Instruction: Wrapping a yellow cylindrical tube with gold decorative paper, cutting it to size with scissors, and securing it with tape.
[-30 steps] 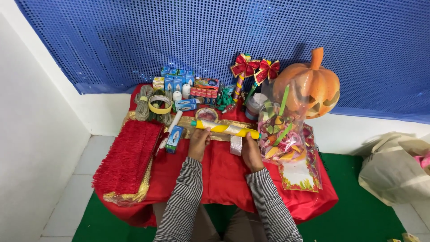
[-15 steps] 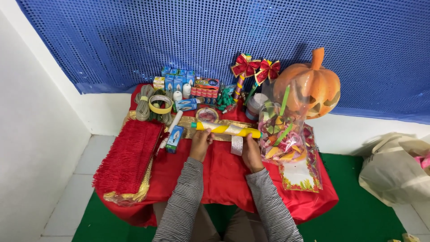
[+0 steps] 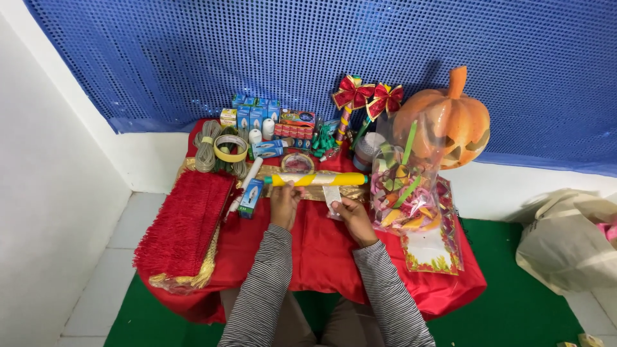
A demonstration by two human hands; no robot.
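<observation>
My left hand point(image 3: 283, 204) grips the left part of a yellow and white striped tube point(image 3: 316, 179) and holds it level above the red cloth point(image 3: 315, 250). My right hand point(image 3: 352, 218) has closed on a silvery white ribbon strip point(image 3: 333, 198) that hangs below the tube. Both hands are over the middle of the small table. A gold trim band point(image 3: 302, 191) lies on the cloth just behind them.
Red fringe trim point(image 3: 180, 228) lies at the left. Small blue boxes point(image 3: 254, 116), tape rolls point(image 3: 229, 149) and cord coils sit at the back. Two red bow sticks point(image 3: 366, 99), an orange pumpkin point(image 3: 450, 122) and a clear bag of coloured paper shapes point(image 3: 402, 193) stand at the right. A white bag point(image 3: 565, 238) lies on the floor.
The tube has swung from tilted to level and shifted a little left. My right hand has let go of its right end and taken hold of the ribbon strip.
</observation>
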